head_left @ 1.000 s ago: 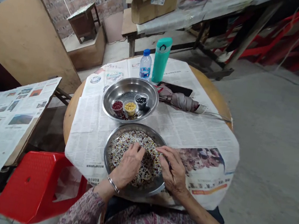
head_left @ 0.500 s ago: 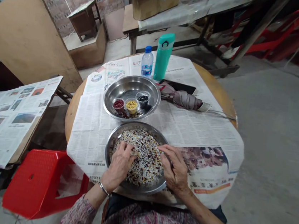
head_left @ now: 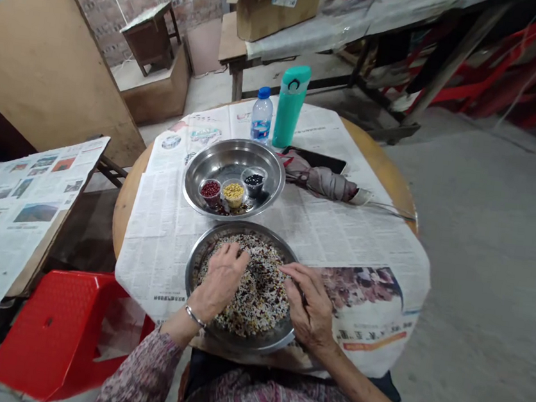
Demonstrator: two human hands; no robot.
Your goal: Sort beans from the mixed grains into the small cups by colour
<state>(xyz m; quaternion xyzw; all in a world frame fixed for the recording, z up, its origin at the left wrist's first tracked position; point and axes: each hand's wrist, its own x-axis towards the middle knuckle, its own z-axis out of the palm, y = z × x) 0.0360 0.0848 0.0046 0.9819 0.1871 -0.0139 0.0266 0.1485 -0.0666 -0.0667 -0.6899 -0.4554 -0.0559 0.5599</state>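
Observation:
A steel bowl [head_left: 191,271] near the table's front edge holds a mix of white, dark red, black and yellow grains and beans [head_left: 262,291]. My left hand [head_left: 223,276] lies over the left part of the mix, its fingers bent down onto the grains and a little apart; their tips are partly hidden. Over the right rim hovers my right hand [head_left: 312,303], fingers stretched toward the mix, thumb apart from the index finger. Behind stands a second steel basin [head_left: 215,156] with cups of red beans [head_left: 210,190], yellow beans [head_left: 233,193] and black beans [head_left: 253,182].
Newspaper [head_left: 160,214] covers the round table. At its back are a water bottle [head_left: 262,116], a teal flask [head_left: 290,110], a dark phone [head_left: 318,160] and a folded umbrella [head_left: 323,180]. A red stool [head_left: 54,331] stands left, beside a newspaper-covered table [head_left: 19,211].
My left hand has shifted slightly up over the grains, and its thumb is now out of sight. A darker hollow shows in the middle of the mix. My right hand stays nearly in place.

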